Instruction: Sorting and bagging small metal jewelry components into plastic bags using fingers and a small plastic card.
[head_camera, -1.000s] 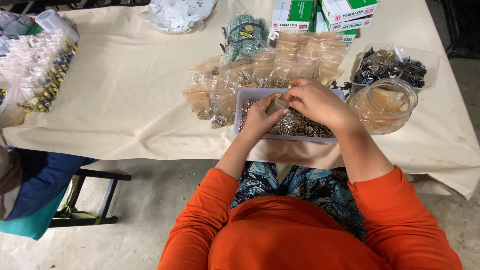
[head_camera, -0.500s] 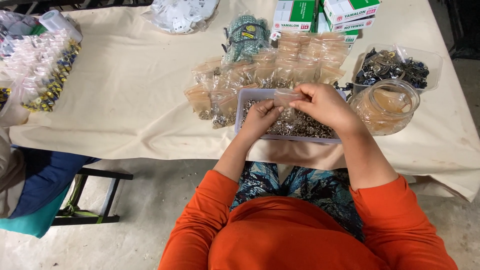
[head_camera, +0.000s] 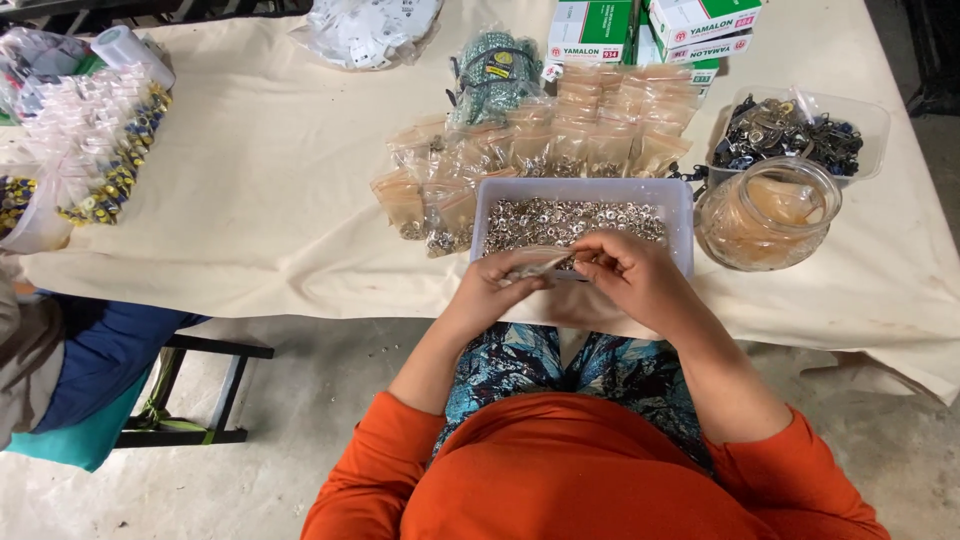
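Note:
My left hand (head_camera: 497, 292) and my right hand (head_camera: 632, 282) meet at the near edge of a pale rectangular tray (head_camera: 486, 212) filled with small silver metal rings. Between them they pinch a small clear plastic bag (head_camera: 537, 264) with a few metal pieces in it. Both hands hover over the table's front edge, just in front of the tray. Rows of filled small bags (head_camera: 560, 145) lie directly behind the tray.
A round clear jar (head_camera: 768, 215) stands right of the tray, with a clear tub of dark metal hardware (head_camera: 795, 130) behind it. Green-and-white boxes (head_camera: 640, 25) sit at the back. More bagged parts (head_camera: 100, 140) lie far left. A stool frame (head_camera: 190, 390) stands below left.
My hands have pulled back from over the tray toward the table's near edge, and a small bag is now stretched between them.

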